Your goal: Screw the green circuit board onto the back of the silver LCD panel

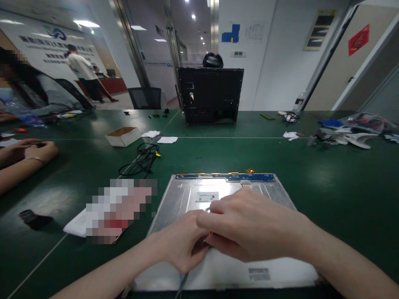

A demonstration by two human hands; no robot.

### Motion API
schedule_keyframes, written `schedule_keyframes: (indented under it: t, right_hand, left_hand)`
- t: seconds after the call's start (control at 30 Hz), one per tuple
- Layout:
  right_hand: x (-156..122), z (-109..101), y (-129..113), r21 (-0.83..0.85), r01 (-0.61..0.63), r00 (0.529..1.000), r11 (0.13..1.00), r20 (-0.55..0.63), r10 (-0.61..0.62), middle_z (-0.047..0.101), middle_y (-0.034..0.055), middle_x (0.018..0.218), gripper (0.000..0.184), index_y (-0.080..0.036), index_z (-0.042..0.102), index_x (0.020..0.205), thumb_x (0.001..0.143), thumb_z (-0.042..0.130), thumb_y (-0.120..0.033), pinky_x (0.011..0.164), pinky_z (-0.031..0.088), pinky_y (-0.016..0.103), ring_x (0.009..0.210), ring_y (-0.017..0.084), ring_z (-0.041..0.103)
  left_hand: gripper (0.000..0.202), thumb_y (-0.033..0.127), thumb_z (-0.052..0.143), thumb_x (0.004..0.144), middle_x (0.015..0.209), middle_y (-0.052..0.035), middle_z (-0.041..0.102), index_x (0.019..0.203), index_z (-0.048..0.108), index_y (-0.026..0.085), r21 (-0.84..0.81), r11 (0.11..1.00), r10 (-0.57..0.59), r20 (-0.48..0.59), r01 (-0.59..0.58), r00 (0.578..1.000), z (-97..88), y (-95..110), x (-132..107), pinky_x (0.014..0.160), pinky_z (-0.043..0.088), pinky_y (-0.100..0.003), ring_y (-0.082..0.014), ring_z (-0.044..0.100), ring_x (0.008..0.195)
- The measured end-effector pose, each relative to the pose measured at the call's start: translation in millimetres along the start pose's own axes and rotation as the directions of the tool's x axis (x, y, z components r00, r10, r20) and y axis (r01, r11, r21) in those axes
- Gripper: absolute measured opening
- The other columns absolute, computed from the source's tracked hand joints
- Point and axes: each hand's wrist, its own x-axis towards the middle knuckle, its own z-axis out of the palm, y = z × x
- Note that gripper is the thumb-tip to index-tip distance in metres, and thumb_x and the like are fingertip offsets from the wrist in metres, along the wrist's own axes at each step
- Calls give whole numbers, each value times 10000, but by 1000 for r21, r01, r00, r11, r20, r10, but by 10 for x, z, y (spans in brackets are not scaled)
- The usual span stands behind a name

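Observation:
A silver metal-backed display panel [174,195] lies flat in front of me, with a blue circuit board [249,177] along its far edge. Over its middle, my left hand [182,238] and my right hand [249,226] meet, fingers curled together and touching. Both look closed around something small, of which only a dark bit and a speck of orange show between the fingers. A grey cable [182,284] runs from beneath my left hand to the panel's near edge. My right hand hides part of the panel's centre.
A blurred-out flat item on white paper [75,224] lies left, near a black object [35,219]. Beyond are coiled black cables [140,160], an open box [123,137] and a black monitor housing [212,95]. Clutter [343,135] sits far right; another person's hands [40,151] are left.

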Motion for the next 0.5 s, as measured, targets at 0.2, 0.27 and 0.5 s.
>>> schedule_keyframes:
  t: [0.2, 0.27, 0.5]
  right_hand:
    - [11, 5, 10, 26, -10, 999, 1000, -33, 10, 620, 3, 808, 100, -186, 505, 954, 873, 467, -231, 479, 199, 282, 579, 116, 457]
    - [6, 8, 13, 20, -29, 999, 999, -25, 30, 625, 4, 798, 94, -185, 509, 949, 879, 466, -232, 488, 206, 283, 582, 117, 467]
    - [14, 13, 27, -28, -34, 999, 999, -18, 34, 642, 12, 772, 153, -201, 518, 977, 926, 486, -341, 502, 173, 288, 586, 126, 500]
  left_hand:
    - [94, 143, 484, 698, 673, 22, 532, 767, 505, 203, 130, 985, 99, 111, -113, 989, 40, -95, 9, 612, 425, -262, -160, 507, 644]
    - [70, 151, 494, 706, 679, 18, 536, 755, 492, 201, 145, 984, 91, 107, -106, 990, 54, -111, -4, 608, 415, -264, -165, 511, 662]
    - [89, 125, 499, 686, 684, 18, 537, 720, 458, 196, 164, 980, 87, 133, -109, 987, 65, -108, -9, 599, 390, -260, -159, 507, 653]
